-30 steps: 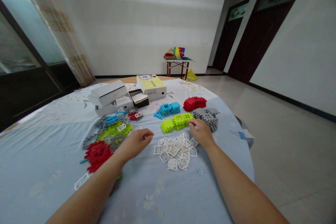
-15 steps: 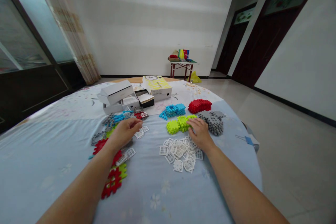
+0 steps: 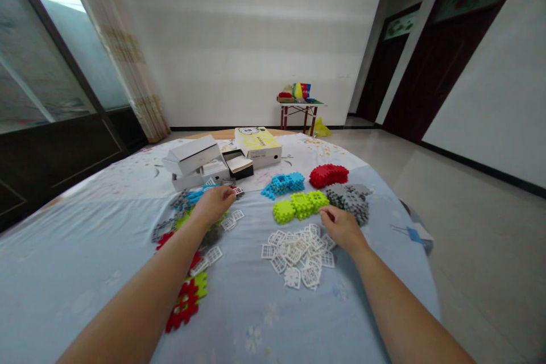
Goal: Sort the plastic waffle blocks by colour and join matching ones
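My left hand (image 3: 214, 205) reaches over the mixed pile of interlocking plastic pieces. Its fingers are drawn together beside a red piece and a white lattice panel (image 3: 238, 190); anything inside them is hidden. Under that forearm lie red pieces (image 3: 183, 307), lime ones (image 3: 201, 283) and grey ones (image 3: 162, 229). My right hand (image 3: 341, 226) is closed, fingers curled, just off the right end of the lime-green stacks (image 3: 302, 206). What it holds, if anything, cannot be made out. White lattice panels (image 3: 294, 250) lie heaped below it, and grey pieces (image 3: 352, 199) sit behind.
Blue pieces (image 3: 284, 183) and a red stack (image 3: 328, 175) stand farther back. White boxes (image 3: 194, 156), a black tray (image 3: 239, 165) and a yellow-white box (image 3: 258, 145) occupy the table's far side. A clip with blue tape (image 3: 413, 234) is at the right edge.
My right hand has come off the lime-green stacks, moving right and toward me, and its fingers have curled in. My left hand has shifted slightly forward and right, toward the red piece.
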The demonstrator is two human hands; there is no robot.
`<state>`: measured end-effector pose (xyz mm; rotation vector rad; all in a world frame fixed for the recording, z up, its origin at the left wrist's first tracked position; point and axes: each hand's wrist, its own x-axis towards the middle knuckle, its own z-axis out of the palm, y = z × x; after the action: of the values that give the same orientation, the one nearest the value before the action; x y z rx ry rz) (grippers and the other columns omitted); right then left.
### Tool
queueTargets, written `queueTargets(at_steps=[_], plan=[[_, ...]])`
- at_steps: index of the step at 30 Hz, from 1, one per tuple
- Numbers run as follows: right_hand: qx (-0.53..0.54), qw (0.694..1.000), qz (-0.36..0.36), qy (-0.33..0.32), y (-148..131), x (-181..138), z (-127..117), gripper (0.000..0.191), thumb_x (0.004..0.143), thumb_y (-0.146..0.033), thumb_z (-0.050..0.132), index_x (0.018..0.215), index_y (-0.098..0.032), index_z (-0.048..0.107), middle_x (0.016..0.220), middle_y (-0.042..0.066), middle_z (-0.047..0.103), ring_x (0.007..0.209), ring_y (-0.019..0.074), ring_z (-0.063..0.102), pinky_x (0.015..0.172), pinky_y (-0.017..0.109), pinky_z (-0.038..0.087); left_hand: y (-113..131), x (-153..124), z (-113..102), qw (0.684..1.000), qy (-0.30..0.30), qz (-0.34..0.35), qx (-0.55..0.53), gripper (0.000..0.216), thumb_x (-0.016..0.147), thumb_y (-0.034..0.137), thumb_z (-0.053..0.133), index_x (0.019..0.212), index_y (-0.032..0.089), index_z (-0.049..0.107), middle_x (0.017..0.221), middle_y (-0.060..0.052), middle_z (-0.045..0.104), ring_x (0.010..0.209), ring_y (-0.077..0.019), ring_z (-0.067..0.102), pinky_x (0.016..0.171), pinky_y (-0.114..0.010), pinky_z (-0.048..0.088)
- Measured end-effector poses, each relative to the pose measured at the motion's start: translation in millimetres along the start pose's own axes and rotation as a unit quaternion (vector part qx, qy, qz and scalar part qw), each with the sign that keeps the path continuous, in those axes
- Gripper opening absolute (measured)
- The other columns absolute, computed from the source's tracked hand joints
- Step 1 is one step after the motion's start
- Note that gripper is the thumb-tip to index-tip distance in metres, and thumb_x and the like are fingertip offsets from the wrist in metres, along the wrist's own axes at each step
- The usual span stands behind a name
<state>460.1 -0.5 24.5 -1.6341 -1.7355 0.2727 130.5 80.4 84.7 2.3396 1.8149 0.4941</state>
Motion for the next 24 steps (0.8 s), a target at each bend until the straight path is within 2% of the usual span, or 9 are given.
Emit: queueTargets(at_steps=[4,7,14,18,21,24], plan=[[0.021,0.999,-0.016,-0.025,2.5,1.0,1.8,0.028,0.079,-0.030,0.042,0.087,-0.020,0.067,0.076,0.003,0.068,0.069,0.0164,0.060,0.066,0.026,0.044,11.4,30.8,12.2,0.995,-0.014,-0.021,0.100,0.032,0.074,0.028,0.043,0.096,0.019,0.064,0.098,-0.010,0.067,0.088,-0.0203,0.059,0.076,-0.029,0.041],[0.032,0.999,-0.014,-0.030,2.6,1.6,1.5,0.027,0.078,-0.029,0.042,0.086,-0.020,0.067,0.074,0.002,0.067,0.068,0.0162,0.060,0.065,0.026,0.043,11.0,43.3,21.7,0.991,-0.019,-0.033,0.125,0.028,0.069,0.025,0.049,0.090,0.018,0.067,0.097,-0.014,0.067,0.090,-0.0254,0.059,0.079,-0.035,0.040],[0.053,0.998,-0.013,-0.028,3.0,3.3,-0.9,0.027,0.078,-0.028,0.042,0.084,-0.020,0.067,0.075,0.002,0.068,0.069,0.0162,0.060,0.064,0.025,0.043,1.3,41.4,24.3,0.990,-0.010,-0.041,0.136,0.023,0.070,0.027,0.049,0.080,0.022,0.069,0.090,-0.011,0.069,0.091,-0.0264,0.059,0.083,-0.037,0.035],[0.058,0.998,-0.014,-0.028,3.6,3.3,-0.4,0.027,0.078,-0.029,0.042,0.084,-0.020,0.067,0.075,0.003,0.068,0.068,0.0160,0.060,0.064,0.025,0.043,1.0,34.2,14.8,0.991,0.024,-0.049,0.120,0.030,0.076,0.031,0.041,0.087,0.024,0.069,0.094,-0.009,0.069,0.095,-0.0260,0.058,0.083,-0.037,0.035],[0.059,0.998,-0.012,-0.027,4.9,2.5,-0.2,0.028,0.078,-0.029,0.042,0.085,-0.019,0.067,0.075,0.003,0.068,0.068,0.0159,0.060,0.063,0.025,0.043,7.9,23.3,10.0,0.997,0.040,-0.042,0.059,0.036,0.077,0.036,0.039,0.098,0.022,0.065,0.096,-0.007,0.068,0.093,-0.0236,0.059,0.078,-0.033,0.040],[0.057,0.998,-0.009,-0.023,6.5,1.9,0.0,0.028,0.078,-0.030,0.042,0.086,-0.019,0.066,0.075,0.003,0.068,0.069,0.0159,0.060,0.064,0.025,0.043,25.5,5.2,14.8,0.994,0.003,-0.007,-0.105,0.040,0.075,0.041,0.043,0.098,0.016,0.064,0.086,-0.005,0.069,0.079,-0.0196,0.061,0.070,-0.029,0.044]])
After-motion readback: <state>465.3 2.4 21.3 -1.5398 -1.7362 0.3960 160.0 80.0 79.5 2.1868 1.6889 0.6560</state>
